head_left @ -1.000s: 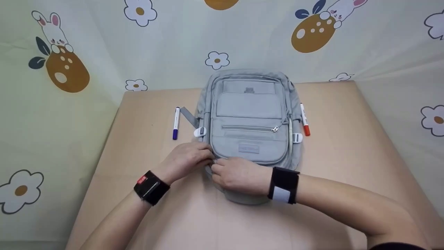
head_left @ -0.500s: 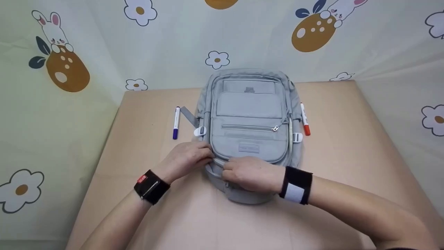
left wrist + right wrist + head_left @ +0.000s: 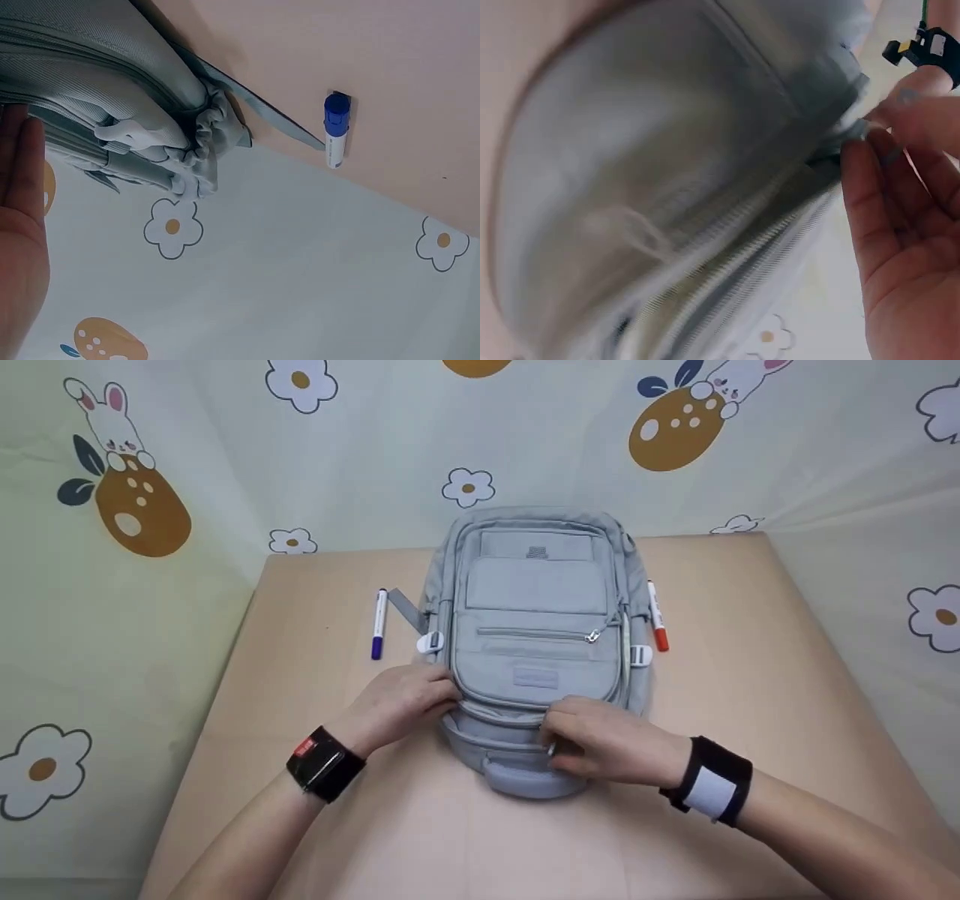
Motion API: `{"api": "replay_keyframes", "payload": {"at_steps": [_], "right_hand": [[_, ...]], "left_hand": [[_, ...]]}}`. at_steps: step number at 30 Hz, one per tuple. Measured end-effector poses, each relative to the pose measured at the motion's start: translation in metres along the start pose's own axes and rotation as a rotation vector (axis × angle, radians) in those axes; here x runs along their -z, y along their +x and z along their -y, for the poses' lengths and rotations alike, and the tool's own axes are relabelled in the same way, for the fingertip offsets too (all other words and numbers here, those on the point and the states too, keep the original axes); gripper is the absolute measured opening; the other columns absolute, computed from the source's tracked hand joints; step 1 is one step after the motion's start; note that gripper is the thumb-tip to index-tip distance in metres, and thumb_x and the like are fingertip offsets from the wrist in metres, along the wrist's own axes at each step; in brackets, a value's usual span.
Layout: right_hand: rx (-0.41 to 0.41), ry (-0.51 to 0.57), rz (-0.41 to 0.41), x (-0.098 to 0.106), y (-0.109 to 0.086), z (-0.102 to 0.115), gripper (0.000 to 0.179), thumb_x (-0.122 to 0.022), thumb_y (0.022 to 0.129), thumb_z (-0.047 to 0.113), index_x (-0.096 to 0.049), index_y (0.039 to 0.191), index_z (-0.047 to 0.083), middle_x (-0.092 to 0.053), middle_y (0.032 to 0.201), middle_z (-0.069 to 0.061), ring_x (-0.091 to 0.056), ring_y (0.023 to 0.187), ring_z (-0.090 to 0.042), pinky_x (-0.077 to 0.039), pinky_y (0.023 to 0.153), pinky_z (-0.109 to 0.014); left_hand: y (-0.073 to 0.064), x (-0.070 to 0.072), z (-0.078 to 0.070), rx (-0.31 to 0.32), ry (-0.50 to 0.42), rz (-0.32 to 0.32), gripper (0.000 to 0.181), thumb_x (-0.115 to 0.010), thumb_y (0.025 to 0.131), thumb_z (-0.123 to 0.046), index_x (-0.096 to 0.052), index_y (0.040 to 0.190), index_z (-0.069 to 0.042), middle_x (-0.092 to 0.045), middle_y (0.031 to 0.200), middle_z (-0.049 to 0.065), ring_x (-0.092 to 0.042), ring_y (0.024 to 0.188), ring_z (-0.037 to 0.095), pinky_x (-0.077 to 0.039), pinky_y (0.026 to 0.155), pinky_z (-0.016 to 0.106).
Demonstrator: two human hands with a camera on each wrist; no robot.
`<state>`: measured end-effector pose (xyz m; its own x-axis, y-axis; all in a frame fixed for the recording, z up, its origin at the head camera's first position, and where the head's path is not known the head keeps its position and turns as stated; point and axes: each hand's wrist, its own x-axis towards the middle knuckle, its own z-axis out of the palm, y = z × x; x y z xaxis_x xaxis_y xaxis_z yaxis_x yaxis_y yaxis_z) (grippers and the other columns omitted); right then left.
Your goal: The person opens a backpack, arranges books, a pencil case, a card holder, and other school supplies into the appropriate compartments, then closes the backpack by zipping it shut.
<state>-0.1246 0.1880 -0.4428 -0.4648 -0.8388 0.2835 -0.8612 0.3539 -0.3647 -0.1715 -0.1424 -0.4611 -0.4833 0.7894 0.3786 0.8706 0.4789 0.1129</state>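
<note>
Left hand [image 3: 405, 696] pinches backpack [image 3: 536, 585] side; right hand [image 3: 616, 741], its front.

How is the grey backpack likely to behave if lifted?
The grey backpack would probably sag and fold, since its fabric bunches at the side. Its zipper, parted in the right wrist view, may gape wider. The loose strap sticking out near the blue-capped marker would likely flop.

On your left, a blue-capped marker [image 3: 379, 624] lies on the tan tabletop [image 3: 420, 847], cap toward you; well apart, on your right, a red-capped marker [image 3: 658, 619] points the same way. Behind and along both sides, you face a pale backdrop [image 3: 375, 465] printed with rabbits [image 3: 120, 433], brown fruits [image 3: 150, 521] and flowers [image 3: 468, 487].
</note>
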Motion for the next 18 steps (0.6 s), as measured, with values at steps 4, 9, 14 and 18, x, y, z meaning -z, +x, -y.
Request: {"api": "replay_keyframes", "payload": {"at_steps": [4,9,14,18], "right_hand": [[-0.104,-0.042,-0.026,-0.007,0.002,0.004,0.022,-0.081,0.088,0.022,-0.061,0.096,0.015,-0.059,0.088,0.007,-0.056,0.079,-0.009,-0.050,0.071,-0.029],[-0.195,-0.079,-0.079,-0.012,0.007,0.009,0.017,-0.069,0.086,0.002,-0.060,0.095,0.013,-0.059,0.089,0.005,-0.056,0.077,-0.011,-0.051,0.068,-0.029],[-0.265,-0.065,-0.081,-0.011,0.007,0.013,0.022,-0.070,0.082,-0.003,-0.064,0.097,0.012,-0.059,0.094,0.003,-0.058,0.081,-0.011,-0.053,0.070,-0.029],[-0.303,-0.055,-0.078,-0.011,0.005,0.015,0.023,-0.067,0.084,-0.006,-0.067,0.099,0.011,-0.062,0.096,0.002,-0.061,0.085,-0.012,-0.054,0.073,-0.030]], "left_hand": [[0.001,0.000,-0.004,-0.009,0.031,-0.002,0.013,-0.078,0.090,-0.014,-0.073,0.102,-0.013,-0.064,0.098,-0.001,-0.059,0.085,0.018,-0.053,0.072,0.031],[0.011,-0.001,-0.019,-0.011,0.044,0.000,0.015,-0.078,0.089,-0.023,-0.073,0.100,-0.014,-0.062,0.096,-0.003,-0.057,0.087,0.017,-0.050,0.074,0.031],[0.030,-0.008,-0.043,-0.061,0.091,-0.026,0.014,-0.077,0.090,-0.027,-0.075,0.098,-0.016,-0.065,0.097,-0.003,-0.059,0.091,0.017,-0.051,0.077,0.030],[0.040,-0.018,-0.055,-0.060,0.143,-0.013,0.013,-0.076,0.091,-0.028,-0.075,0.095,-0.016,-0.065,0.099,-0.002,-0.060,0.095,0.017,-0.052,0.080,0.031]]}}
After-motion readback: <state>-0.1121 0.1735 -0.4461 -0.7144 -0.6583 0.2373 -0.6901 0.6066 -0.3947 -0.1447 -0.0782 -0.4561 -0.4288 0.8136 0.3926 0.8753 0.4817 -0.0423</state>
